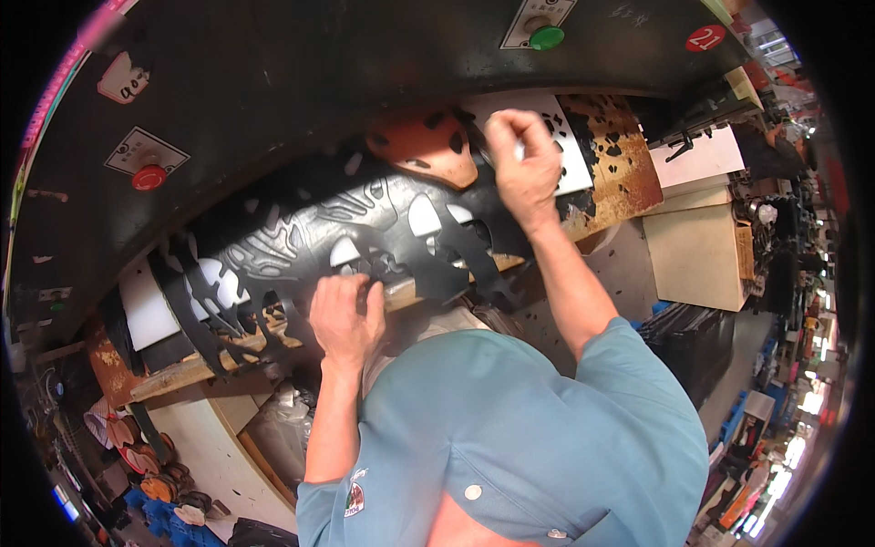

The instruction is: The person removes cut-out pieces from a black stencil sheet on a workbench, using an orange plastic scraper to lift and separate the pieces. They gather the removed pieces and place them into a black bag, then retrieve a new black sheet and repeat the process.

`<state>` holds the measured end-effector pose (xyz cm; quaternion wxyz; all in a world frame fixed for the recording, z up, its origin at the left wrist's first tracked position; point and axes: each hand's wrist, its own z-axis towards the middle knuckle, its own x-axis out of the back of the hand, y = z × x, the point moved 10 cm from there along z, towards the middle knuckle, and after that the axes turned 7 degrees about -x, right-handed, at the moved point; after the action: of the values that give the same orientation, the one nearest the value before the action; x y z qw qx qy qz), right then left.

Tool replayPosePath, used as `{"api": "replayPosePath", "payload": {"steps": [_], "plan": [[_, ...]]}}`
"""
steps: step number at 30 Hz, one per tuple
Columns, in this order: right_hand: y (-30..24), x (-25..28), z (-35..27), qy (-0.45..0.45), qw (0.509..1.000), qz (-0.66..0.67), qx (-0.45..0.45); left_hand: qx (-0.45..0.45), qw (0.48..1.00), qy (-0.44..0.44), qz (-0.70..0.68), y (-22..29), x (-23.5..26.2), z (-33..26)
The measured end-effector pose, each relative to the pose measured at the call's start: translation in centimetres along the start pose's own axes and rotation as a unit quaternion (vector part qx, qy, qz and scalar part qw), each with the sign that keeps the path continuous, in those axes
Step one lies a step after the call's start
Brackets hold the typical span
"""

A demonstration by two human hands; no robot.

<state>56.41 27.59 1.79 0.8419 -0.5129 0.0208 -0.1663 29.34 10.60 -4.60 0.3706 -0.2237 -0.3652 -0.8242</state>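
We see our left hand (344,314) closed on the near edge of the black cut-out sheet (301,232) | the sheet's long axis runs lower left to upper right across the cutting board (629,173) | our right hand (521,164) pinches a small pale piece (519,150) at its far end, beside the tan leather piece (428,146).
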Motion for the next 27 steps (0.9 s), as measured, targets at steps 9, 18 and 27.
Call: {"api": "replayPosePath", "payload": {"steps": [9,18,27], "plan": [[-6.6,7.1,1.2,-0.003,0.987,-0.091,0.131,-0.022,0.997,0.060,0.036,1.8,0.8,0.5],[0.5,7.6,-10.1,0.010,0.939,-0.289,0.187,-0.012,0.996,0.067,0.061,3.2,0.8,1.7],[1.4,7.8,-9.8,0.003,0.943,-0.293,0.156,0.006,0.995,0.055,0.084,2.4,0.2,1.3]]}}
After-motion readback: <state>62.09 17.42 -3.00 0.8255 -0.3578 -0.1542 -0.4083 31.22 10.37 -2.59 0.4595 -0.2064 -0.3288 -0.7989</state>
